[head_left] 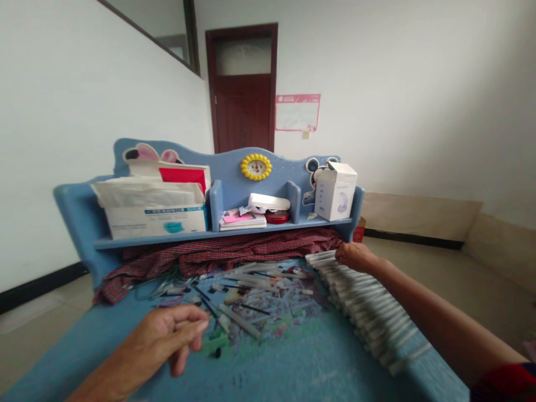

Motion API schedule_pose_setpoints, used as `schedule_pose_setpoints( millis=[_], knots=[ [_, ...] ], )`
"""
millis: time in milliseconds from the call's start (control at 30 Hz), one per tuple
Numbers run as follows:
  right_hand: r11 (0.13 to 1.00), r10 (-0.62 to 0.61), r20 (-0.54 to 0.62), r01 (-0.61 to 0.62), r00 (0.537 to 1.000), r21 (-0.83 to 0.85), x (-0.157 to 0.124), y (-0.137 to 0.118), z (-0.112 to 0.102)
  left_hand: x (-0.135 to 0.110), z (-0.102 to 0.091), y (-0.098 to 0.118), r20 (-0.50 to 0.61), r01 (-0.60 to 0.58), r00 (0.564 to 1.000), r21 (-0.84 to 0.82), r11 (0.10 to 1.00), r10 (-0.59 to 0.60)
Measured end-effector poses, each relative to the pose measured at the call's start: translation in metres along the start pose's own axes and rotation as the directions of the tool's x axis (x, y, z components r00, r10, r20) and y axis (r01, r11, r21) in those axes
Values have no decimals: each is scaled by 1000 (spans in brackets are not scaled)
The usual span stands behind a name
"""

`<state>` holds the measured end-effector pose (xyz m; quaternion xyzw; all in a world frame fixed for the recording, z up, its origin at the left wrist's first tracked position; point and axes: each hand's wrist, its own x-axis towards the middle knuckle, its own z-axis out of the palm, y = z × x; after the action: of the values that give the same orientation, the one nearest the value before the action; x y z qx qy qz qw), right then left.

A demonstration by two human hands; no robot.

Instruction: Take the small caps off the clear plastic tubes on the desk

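My right hand (355,257) is at the far end of a long row of whitish translucent plastic tubes (364,301) on the table's right side. Its fingers are closed at the right end of the farthest tube; the fingertips are partly hidden. Over the near left of the table hangs my left hand (167,338), thumb and index finger together and the other fingers curled, with nothing visible in them. Just beyond it lie loose clear tubes (239,322), thin black rods (255,309) and a small black cap (218,352).
A crumpled checked cloth (251,245) lies along the back of the blue table (293,363). Above it, a blue shelf (151,241) holds a mask box (176,222), papers (243,221), a red round tin (277,216) and a white box (337,192). A yellow flower-shaped clock (256,167) sits mid-shelf.
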<state>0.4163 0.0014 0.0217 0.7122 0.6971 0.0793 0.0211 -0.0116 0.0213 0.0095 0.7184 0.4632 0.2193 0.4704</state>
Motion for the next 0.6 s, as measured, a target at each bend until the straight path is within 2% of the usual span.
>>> schedule_pose_setpoints(
  millis=[167, 367, 500, 600],
  knots=[
    [1000, -16, 8, 16, 1000, 7, 4, 7, 7, 2, -2, -3, 34, 27, 999, 11, 1000, -28],
    [1000, -16, 2, 16, 1000, 24, 2, 7, 13, 0, -3, 0, 35, -6, 999, 13, 1000, 5],
    [999, 27, -24, -26, 999, 44, -2, 2, 10, -7, -9, 7, -42, -3, 999, 4, 1000, 3],
    [997, 15, -65, -10, 998, 82, -11, -13, 1, -14, -17, 9, -138, -24, 990, 35, 999, 29]
  ],
)
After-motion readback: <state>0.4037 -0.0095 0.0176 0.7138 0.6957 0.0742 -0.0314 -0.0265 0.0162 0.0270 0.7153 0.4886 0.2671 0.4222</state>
